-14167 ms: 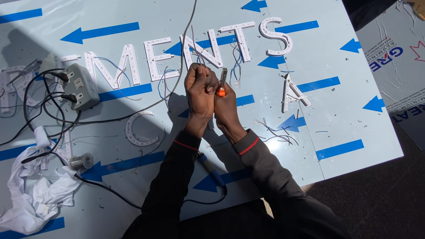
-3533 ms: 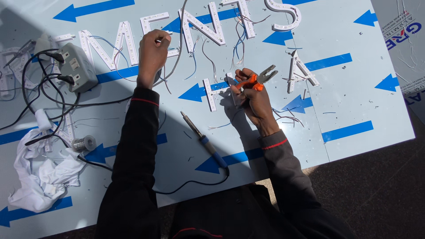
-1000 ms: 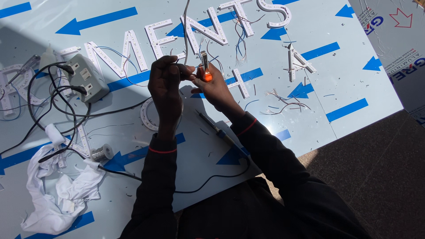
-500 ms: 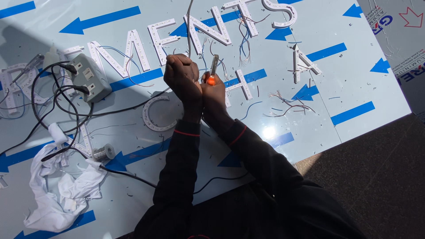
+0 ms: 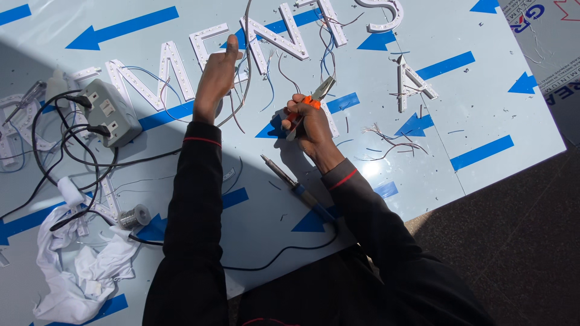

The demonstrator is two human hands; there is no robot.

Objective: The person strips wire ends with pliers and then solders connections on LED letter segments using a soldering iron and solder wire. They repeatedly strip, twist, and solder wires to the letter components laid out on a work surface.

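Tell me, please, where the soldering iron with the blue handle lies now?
In the head view, the soldering iron with the blue handle lies on the pale blue sheet, just below the right hand holding the orange-handled pliers, beside the right forearm.

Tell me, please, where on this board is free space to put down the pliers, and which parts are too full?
Free: the patch below the right hand, between the soldering iron and the loose wire scraps; also the right corner past the blue arrow. Crowded: around the left hand on the white letters, and the power strip side with cables and cloth.
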